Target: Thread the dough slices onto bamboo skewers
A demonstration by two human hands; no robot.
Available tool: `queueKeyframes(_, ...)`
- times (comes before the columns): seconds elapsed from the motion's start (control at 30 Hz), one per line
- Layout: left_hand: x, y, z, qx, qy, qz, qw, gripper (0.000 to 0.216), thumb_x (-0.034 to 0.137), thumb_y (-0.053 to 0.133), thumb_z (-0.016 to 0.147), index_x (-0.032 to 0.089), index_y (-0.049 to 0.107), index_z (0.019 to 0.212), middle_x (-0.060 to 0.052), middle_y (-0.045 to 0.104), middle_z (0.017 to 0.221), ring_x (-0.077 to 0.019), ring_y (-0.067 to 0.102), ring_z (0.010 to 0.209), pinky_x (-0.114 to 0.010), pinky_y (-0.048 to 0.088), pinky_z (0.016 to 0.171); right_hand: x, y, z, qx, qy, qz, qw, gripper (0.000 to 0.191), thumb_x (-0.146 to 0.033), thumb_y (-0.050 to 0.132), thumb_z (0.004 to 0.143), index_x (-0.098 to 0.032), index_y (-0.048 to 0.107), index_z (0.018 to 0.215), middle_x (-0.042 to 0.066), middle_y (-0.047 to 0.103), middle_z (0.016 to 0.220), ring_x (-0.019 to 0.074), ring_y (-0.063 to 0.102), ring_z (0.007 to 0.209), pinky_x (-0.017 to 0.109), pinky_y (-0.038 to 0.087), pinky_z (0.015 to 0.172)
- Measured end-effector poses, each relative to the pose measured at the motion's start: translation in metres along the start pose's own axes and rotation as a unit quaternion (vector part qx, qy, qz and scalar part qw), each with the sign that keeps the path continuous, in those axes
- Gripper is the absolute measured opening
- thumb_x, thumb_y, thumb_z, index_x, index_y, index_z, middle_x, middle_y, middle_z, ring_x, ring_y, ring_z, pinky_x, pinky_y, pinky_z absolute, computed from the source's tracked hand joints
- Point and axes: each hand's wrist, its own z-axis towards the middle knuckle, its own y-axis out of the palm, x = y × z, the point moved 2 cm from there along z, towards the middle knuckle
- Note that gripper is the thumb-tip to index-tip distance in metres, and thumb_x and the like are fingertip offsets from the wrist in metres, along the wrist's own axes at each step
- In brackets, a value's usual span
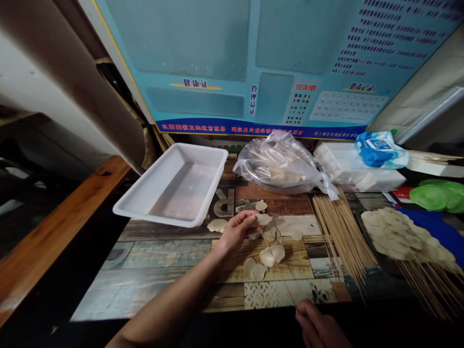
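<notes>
My left hand pinches a thin, pale round slice over the middle of the table. Closed around the lower end of a thin wooden skewer is my right hand, near the front edge. The skewer runs up toward the slice in my left hand; whether its tip pierces that slice is too small to tell. A pair of pale slices sits along the skewer's middle. More loose slices lie on the table around it, some close to my left hand.
A white plastic tub stands at the back left. Behind my hands is a clear plastic bag around a bowl. To the right lie bare skewers and a heap of skewered slices. A blue wipes packet rests on white packages.
</notes>
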Motion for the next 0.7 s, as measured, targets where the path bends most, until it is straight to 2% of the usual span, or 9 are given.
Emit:
queueKeyframes(0.1,-0.002,0.003,-0.002,-0.015,0.001,0.009,1.000,0.027,0.032,0.073,0.069,0.014,0.065,0.087,-0.004,0.065,0.083,-0.0138,0.063,0.074,-0.031,0.054,0.076,0.000,0.000,0.000,-0.008,-0.001,0.000,1.000,0.039,-0.052,0.022,0.093,-0.025,0.047,0.081,-0.006,0.042,0.053,0.0112,0.044,0.048,0.019,0.035,0.051)
queueKeyframes(0.23,0.001,0.004,-0.003,-0.020,-0.022,-0.040,0.999,0.026,0.025,0.073,0.070,0.014,0.063,0.092,-0.006,0.066,0.089,-0.0165,0.065,0.080,-0.034,0.055,0.079,0.004,0.000,0.001,-0.023,-0.003,-0.003,1.000,0.036,-0.048,0.020,0.094,-0.025,0.044,0.081,-0.007,0.038,0.051,0.0111,0.045,0.048,0.020,0.034,0.051)
queueKeyframes(0.37,0.003,0.003,-0.002,-0.031,-0.092,-0.105,0.990,0.019,0.014,0.067,0.074,0.011,0.062,0.092,-0.009,0.067,0.093,-0.0179,0.065,0.086,-0.034,0.054,0.084,0.012,0.001,0.004,-0.001,-0.001,-0.028,1.000,0.038,-0.048,0.018,0.094,-0.026,0.048,0.087,-0.005,0.045,0.055,0.0128,0.053,0.050,0.021,0.035,0.051)
queueKeyframes(0.47,0.000,0.004,-0.003,-0.032,-0.117,-0.124,0.985,0.014,0.010,0.063,0.076,0.011,0.062,0.090,-0.009,0.066,0.093,-0.0170,0.066,0.086,-0.033,0.053,0.086,0.015,0.004,0.005,0.022,0.002,-0.045,0.999,0.040,-0.048,0.015,0.094,-0.026,0.049,0.089,-0.004,0.049,0.056,0.0140,0.055,0.050,0.022,0.035,0.052)
queueKeyframes(0.6,-0.006,0.009,-0.006,-0.036,-0.092,-0.099,0.990,0.018,0.013,0.069,0.072,0.012,0.063,0.089,-0.008,0.066,0.091,-0.0155,0.066,0.082,-0.030,0.054,0.082,0.017,0.009,0.007,0.048,0.011,-0.051,0.997,0.043,-0.050,0.012,0.093,-0.026,0.047,0.086,-0.005,0.045,0.050,0.0138,0.053,0.047,0.022,0.035,0.051)
queueKeyframes(0.7,-0.008,0.008,-0.007,0.001,-0.044,-0.081,0.996,0.025,0.019,0.074,0.067,0.013,0.063,0.089,-0.005,0.066,0.087,-0.0136,0.065,0.077,-0.027,0.055,0.074,0.016,0.009,0.008,0.036,0.009,-0.050,0.998,0.042,-0.050,0.012,0.093,-0.026,0.046,0.086,-0.006,0.044,0.050,0.0136,0.051,0.047,0.021,0.034,0.050)
